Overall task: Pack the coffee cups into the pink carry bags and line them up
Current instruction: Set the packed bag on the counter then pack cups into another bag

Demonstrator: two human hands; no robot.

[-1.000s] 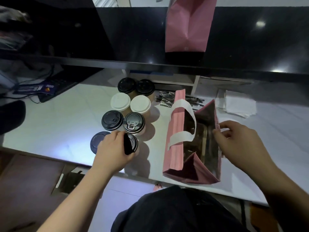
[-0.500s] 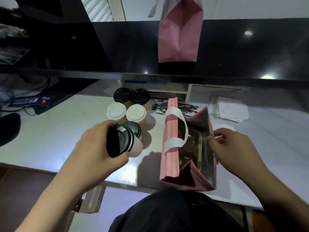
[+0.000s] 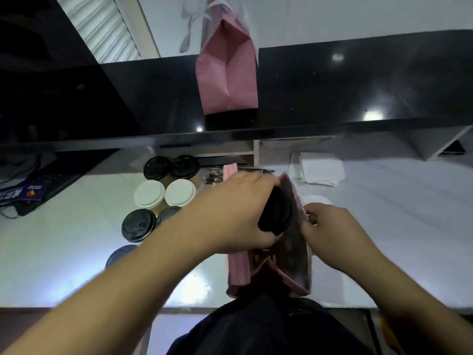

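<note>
An open pink carry bag (image 3: 297,262) stands near the white counter's front edge. My left hand (image 3: 230,213) grips a black-lidded coffee cup (image 3: 277,213), tilted over the bag's mouth. My right hand (image 3: 330,231) pinches the bag's right rim and holds it open. Left of the bag stand several more cups: two with black lids (image 3: 171,167) at the back, two with white lids (image 3: 163,194), and black-lidded ones (image 3: 139,224) nearer, partly behind my left forearm. Another pink bag (image 3: 227,75) stands upright on the raised black ledge.
A raised black ledge (image 3: 332,98) runs across the back. White napkins (image 3: 320,170) lie to the right of the bag. Dark stirrers or clips (image 3: 212,176) lie behind it. A keyboard and cables (image 3: 33,193) sit at the far left.
My left hand lifted a black-lidded cup from the cluster and carried it right to the mouth of the open bag. My right hand stayed on the bag's rim.
</note>
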